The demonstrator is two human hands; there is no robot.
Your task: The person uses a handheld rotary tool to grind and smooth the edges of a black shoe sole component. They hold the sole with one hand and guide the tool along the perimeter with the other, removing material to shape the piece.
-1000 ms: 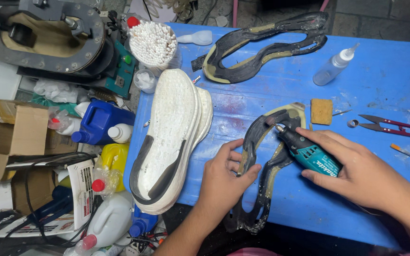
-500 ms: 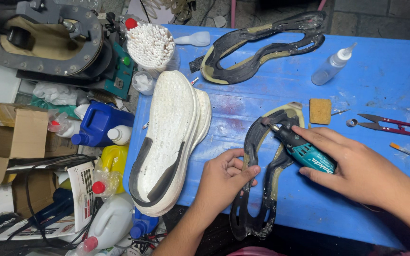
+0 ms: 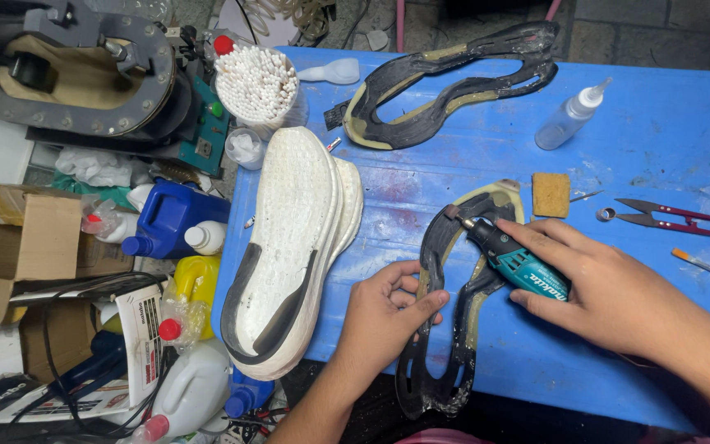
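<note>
the right hand wraps its fingers around a teal and black handheld rotary tool, index finger stretched along the body, and the tool's small grinding tip rests against the upper end of a black rubber shoe outsole with yellowish glue residue. this outsole lies on the blue bench near its front edge, its lower end hanging just past that edge. the left hand pinches the outsole's left strip, thumb over the top and the other fingers curled beside it.

just left of the hands, toward the bench's left edge, lie two stacked white foam midsoles with a dark heel strip. a second black outsole with glue marks lies along the back edge. a clear plastic squeeze bottle lies to its right, a small tan sponge block sits just beyond the tool, and red thread snips lie toward the right edge. a cup full of white cotton swabs stands at the back left corner.
</note>
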